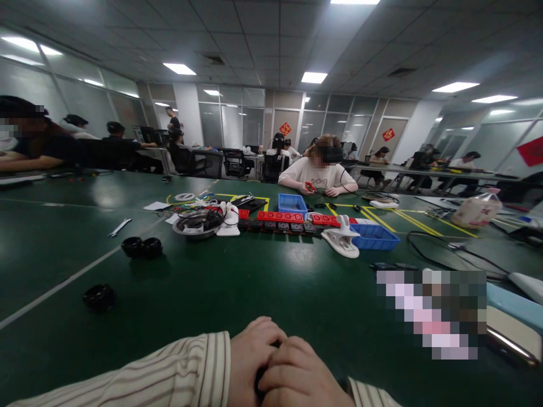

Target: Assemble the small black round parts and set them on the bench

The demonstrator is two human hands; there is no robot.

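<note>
My left hand (250,359) and my right hand (302,373) are pressed together at the table's near edge. Both have their fingers curled, the right ones overlapping the left. A dark patch shows between them, but what they hold, if anything, is hidden. To the left on the green table (203,316) lie three shiny black round parts: one alone (99,298), and a touching pair made up of a left part (132,247) and a right part (151,247). Neither hand touches these.
A metal bowl (199,226) of cables, a wrench (119,227), a red power strip (275,217), a white clamp (341,240) and a blue bin (375,236) are farther back. A phone (513,333) lies at right. A co-worker (318,169) sits opposite, holding red-handled pliers (310,186).
</note>
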